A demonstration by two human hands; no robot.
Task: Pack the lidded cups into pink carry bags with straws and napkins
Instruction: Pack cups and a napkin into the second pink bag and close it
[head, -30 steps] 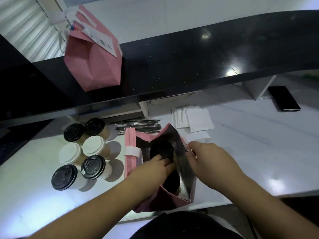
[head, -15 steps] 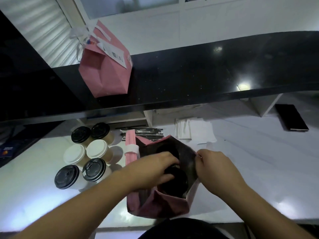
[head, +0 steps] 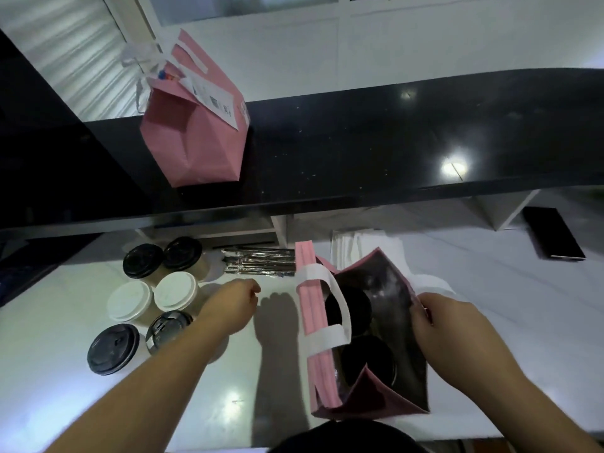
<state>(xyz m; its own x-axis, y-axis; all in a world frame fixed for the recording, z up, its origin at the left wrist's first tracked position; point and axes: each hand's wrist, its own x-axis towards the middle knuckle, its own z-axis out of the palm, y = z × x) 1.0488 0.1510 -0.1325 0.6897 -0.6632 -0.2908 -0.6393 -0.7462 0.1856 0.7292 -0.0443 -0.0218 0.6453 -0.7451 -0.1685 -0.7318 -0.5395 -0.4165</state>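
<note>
At the white counter, my right hand pinches the right wall of the open pink bag, fingers pressed onto its edge. My left hand hangs over the counter between the bag and the spare cups, fingers curled loosely and holding nothing that I can see.

2 black-lidded cups stand inside the bag, 1 farther and 1 nearer. 6 more cups cluster at the left, 4 with black lids and 2 with white. The wrapped straws lie just beyond my left hand, and the napkins lie behind the bag. A second pink bag sits closed on the black ledge at the far side.

The risks, as I judge them: only 1 hand steadies the bag, so a tug on that wall could tip it toward the near edge, which its base already seems close to. The white handle droops across the opening and could snag a straw or a napkin going in. A reach for the straws could clip the cups at the left with my forearm.

The bag's dark lining hides the cups' bodies, so I cannot tell whether they sit in a holder. My left forearm covers part of 1 black-lidded cup. My right fingertips are lost behind the bag's wall. The dark flat object at the far right looks like a phone, though I cannot be sure.
</note>
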